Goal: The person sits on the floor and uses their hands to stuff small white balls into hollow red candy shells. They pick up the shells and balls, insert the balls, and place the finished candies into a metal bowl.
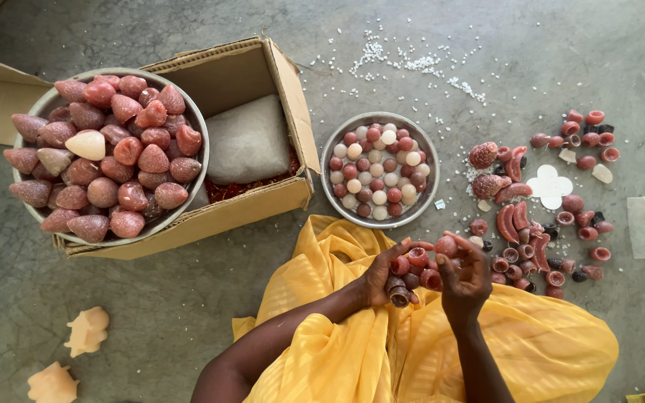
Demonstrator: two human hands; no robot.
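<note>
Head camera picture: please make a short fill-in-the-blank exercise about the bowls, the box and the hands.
1. The large bowl of strawberry-shaped pieces rests on a cardboard ____.
2. The small bowl holds red and ____ balls.
3. The left hand and right hand hold small red pieces above a ____ cloth.

Missing words: box; white; yellow

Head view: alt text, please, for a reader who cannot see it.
Both hands, left hand and right hand, hold a cluster of small red pieces over a yellow cloth. Beyond sit a bowl of balls and a larger bowl of strawberry shapes.
</note>
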